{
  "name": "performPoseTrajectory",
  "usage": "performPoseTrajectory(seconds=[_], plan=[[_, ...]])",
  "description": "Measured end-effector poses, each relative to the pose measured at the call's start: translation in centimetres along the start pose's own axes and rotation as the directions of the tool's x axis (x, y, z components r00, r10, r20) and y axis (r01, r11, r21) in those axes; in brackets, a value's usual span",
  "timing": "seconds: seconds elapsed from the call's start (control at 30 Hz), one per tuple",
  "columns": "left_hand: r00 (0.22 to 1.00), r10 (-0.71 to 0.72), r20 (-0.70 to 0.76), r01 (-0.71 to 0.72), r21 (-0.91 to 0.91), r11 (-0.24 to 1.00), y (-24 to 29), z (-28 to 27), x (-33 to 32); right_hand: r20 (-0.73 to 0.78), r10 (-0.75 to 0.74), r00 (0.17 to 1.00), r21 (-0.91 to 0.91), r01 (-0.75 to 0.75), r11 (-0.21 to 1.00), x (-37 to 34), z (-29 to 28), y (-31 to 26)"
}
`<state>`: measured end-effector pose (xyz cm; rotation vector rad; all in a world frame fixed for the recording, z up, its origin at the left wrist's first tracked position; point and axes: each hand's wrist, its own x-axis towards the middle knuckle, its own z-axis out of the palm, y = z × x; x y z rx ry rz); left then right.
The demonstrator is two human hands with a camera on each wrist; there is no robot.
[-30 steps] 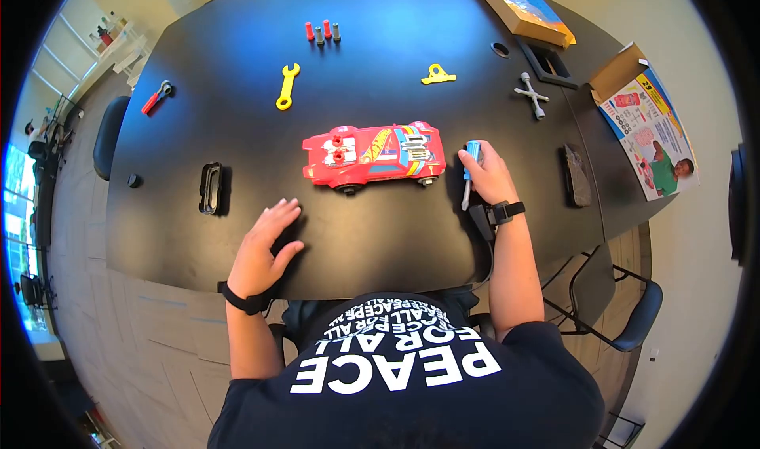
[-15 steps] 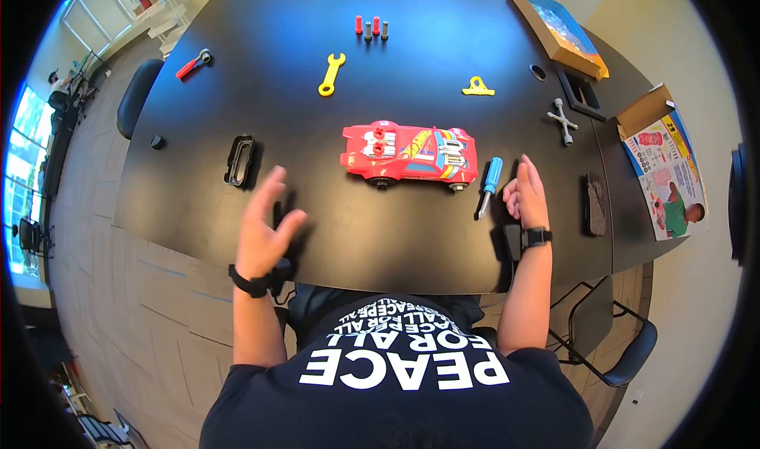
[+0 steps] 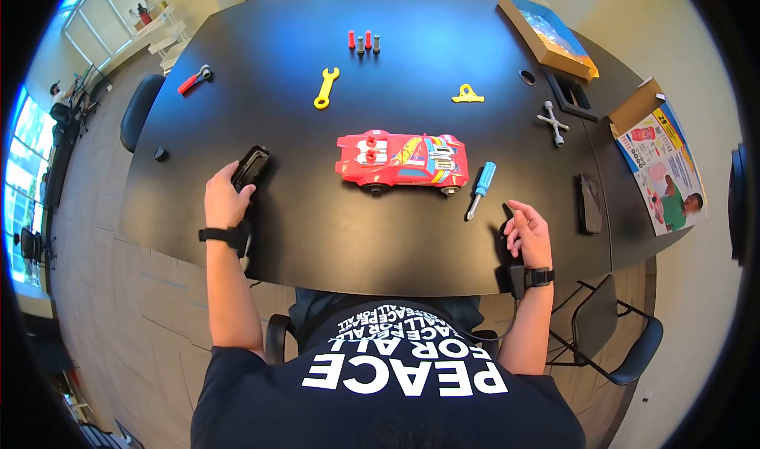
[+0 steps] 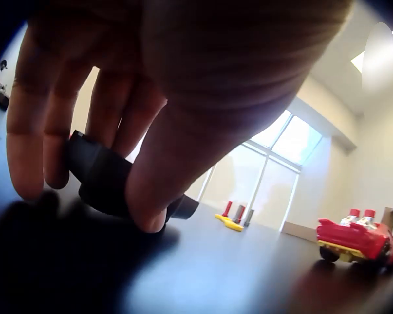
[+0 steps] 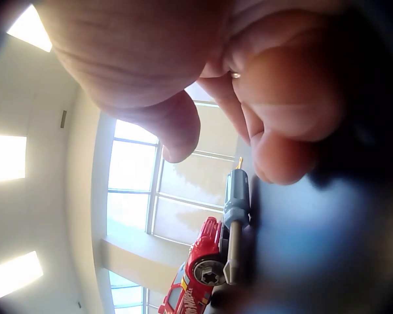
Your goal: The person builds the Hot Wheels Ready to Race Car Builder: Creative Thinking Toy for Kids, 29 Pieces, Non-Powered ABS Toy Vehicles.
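My left hand [image 3: 226, 197] grips a black oblong hollow piece [image 3: 252, 166] at the left of the table, the thumb on its near side. In the left wrist view the thumb and fingers close around this black piece [image 4: 103, 175], low over the table. At the right, my right hand [image 3: 529, 232] holds nothing, its fingers loosely curled near the tabletop. Just beyond it lies a blue-handled screwdriver [image 3: 483, 185], tip toward me. Between the hands stands a red toy car [image 3: 402, 162], its side toward me.
Farther back are a yellow wrench [image 3: 326, 89], several red and grey bolts [image 3: 361, 43], a yellow bracket [image 3: 468, 94] and a grey cross wrench [image 3: 552, 123]. A red-handled ratchet [image 3: 195, 79] and small black cap [image 3: 161, 154] lie left. A dark block [image 3: 589, 203] and printed box [image 3: 661, 168] sit right.
My right hand has let go of the screwdriver and drawn back toward me, leaving it on the table. The left hand has moved left and taken hold of the black piece, which is now turned.
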<state>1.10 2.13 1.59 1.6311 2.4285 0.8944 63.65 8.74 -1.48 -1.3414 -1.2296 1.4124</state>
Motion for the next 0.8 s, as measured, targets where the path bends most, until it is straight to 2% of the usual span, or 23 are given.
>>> performPoseTrajectory(seconds=[0.03,0.07,0.1,0.13,0.17,0.2,0.23,0.27,0.3,0.37,0.4,0.47,0.5,0.57,0.63,0.7,0.77,0.8], plan=[[0.99,0.128,-0.063,-0.13,-0.026,0.991,1.2,-0.3,-0.8,-0.009,-0.005,1.0,0.003,0.005,1.0,-0.2,0.1,0.2],[0.98,0.188,-0.061,-0.195,-0.138,0.971,2.5,-0.6,-1.4,-0.016,-0.016,1.0,-0.034,0.015,0.999,-0.5,0.1,0.4],[0.996,0.09,0.026,-0.071,-0.424,0.903,5.3,-1.6,-2.5,-0.022,-0.026,0.999,-0.071,0.024,0.997,-0.9,0.2,0.7],[0.982,0.168,0.087,-0.104,-0.493,0.864,7.7,-2.9,-3.7,-0.034,-0.035,0.999,-0.075,0.032,0.997,-1.3,0.4,1.1],[0.939,0.298,0.174,-0.17,-0.518,0.838,8.7,-3.8,-4.6,-0.043,-0.027,0.999,-0.15,0.02,0.988,-2.1,1.0,0.7],[0.859,0.469,0.205,-0.287,-0.566,0.773,11.2,-5.6,-5.8,-0.001,-0.033,0.999,-0.209,0.032,0.977,-3.0,1.6,0.3],[0.742,0.626,0.24,-0.358,-0.647,0.673,12.6,-6.2,-6.3,0.041,-0.035,0.999,-0.267,0.045,0.963,-4.1,2.5,-0.4],[0.665,0.716,0.214,-0.391,-0.717,0.577,13.7,-5.8,-7.1,0.078,0.0,0.997,-0.271,0.021,0.962,-5.3,3.9,-1.8],[0.619,0.75,0.233,-0.372,-0.754,0.542,14.9,-5.7,-7.8,0.199,-0.001,0.98,-0.3,0.062,0.952,-6.1,4.8,-3.1],[0.555,0.784,0.276,-0.381,-0.754,0.535,17.0,-5.2,-8.4,0.416,-0.171,0.893,-0.352,0.332,0.875,-7.4,7.1,-6.8],[0.552,0.786,0.278,-0.38,-0.755,0.534,18.2,-5.2,-8.5,0.413,-0.17,0.895,-0.352,0.329,0.876,-7.9,8.5,-8.5],[0.543,0.781,0.307,-0.404,-0.72,0.564,20.5,-5.4,-8.0,0.457,-0.337,0.823,-0.1,0.424,0.9,-8.5,10.8,-11.5],[0.554,0.813,0.18,-0.48,-0.729,0.489,21.4,-5.2,-7.7,0.455,-0.34,0.823,-0.1,0.427,0.899,-8.4,11.2,-12.7],[0.581,0.807,0.108,-0.542,-0.688,0.482,23.5,-7.2,-6.7,0.428,-0.573,0.7,-0.161,0.682,0.713,-8.0,11.9,-15.4],[0.587,0.807,0.063,-0.576,-0.668,0.471,25.2,-10.6,-5.4,0.377,-0.686,0.623,-0.288,0.782,0.552,-9.2,12.8,-20.5],[0.568,0.818,-0.091,-0.642,-0.671,0.371,26.6,-13.6,-4.5,0.367,-0.794,0.485,-0.327,0.866,0.379,-9.6,12.9,-24.3],[0.533,0.758,-0.375,-0.702,-0.696,0.149,27.5,-14.4,-3.5,0.243,-0.921,0.304,-0.226,0.941,0.252,-9.2,13.3,-26.1],[0.53,0.761,-0.373,-0.699,-0.7,0.144,26.1,-15.7,-8.4,0.238,-0.921,0.308,-0.232,0.939,0.254,-14.0,12.3,-24.5]])
